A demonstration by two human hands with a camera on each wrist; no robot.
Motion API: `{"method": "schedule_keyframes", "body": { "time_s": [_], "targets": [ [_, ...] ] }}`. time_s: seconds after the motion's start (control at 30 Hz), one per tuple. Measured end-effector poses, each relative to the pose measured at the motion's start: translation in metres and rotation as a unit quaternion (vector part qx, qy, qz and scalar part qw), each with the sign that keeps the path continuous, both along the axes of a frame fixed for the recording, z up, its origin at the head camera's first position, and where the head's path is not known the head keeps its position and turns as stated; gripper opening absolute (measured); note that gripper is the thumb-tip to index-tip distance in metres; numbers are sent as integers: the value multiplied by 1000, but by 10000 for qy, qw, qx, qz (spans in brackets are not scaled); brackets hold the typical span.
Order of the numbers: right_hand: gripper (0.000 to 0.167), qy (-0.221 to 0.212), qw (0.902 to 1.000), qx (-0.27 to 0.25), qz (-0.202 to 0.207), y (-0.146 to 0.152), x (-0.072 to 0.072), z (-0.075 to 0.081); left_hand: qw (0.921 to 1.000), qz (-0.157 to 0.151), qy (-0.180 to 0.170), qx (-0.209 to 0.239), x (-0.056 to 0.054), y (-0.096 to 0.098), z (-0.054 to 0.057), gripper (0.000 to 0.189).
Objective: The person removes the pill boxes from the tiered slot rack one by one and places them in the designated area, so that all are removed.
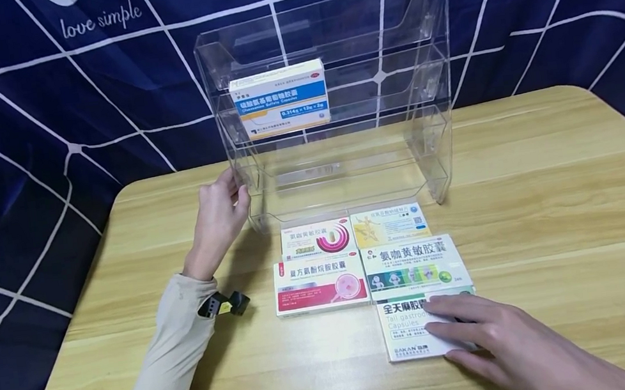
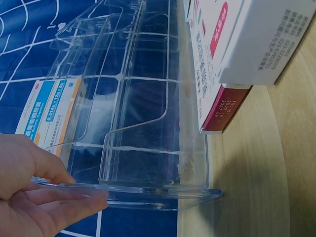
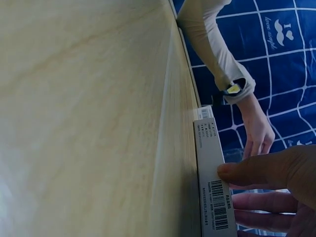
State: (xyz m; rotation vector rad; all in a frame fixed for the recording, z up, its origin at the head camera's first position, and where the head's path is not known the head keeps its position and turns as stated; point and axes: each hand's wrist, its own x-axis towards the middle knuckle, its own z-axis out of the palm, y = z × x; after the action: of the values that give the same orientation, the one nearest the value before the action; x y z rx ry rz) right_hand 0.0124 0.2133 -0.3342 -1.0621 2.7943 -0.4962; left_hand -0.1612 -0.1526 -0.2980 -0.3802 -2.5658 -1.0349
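Observation:
My left hand (image 1: 217, 213) pinches the left side panel of a clear plastic tiered rack (image 1: 435, 142); in the left wrist view the thumb and fingers lie on either side of its edge. One blue-and-white capsule box (image 1: 281, 103) stands in an upper tier at the left. My right hand (image 1: 505, 335) rests on a white capsule box (image 1: 405, 337) lying flat on the table, its fingers stretched over the top face. In the right wrist view the thumb touches that box's side, near the barcode (image 3: 217, 205).
Before the rack lie a pink-swirl box (image 1: 317, 239), a yellow-and-white box (image 1: 390, 225), a red-and-white box (image 1: 320, 283) and a green-banded box (image 1: 416, 267), close together on the wooden table (image 1: 555, 193). Dark blue gridded cloth (image 1: 121, 88) hangs behind and beside the table.

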Motion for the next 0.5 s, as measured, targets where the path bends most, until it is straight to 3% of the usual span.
{"method": "schedule_keyframes", "body": {
  "time_s": [0.5],
  "targets": [
    [35,-203,9997,83,-124,-3,0,3,10000,5,33,-52,0,-1,-1,18]
  ]
}}
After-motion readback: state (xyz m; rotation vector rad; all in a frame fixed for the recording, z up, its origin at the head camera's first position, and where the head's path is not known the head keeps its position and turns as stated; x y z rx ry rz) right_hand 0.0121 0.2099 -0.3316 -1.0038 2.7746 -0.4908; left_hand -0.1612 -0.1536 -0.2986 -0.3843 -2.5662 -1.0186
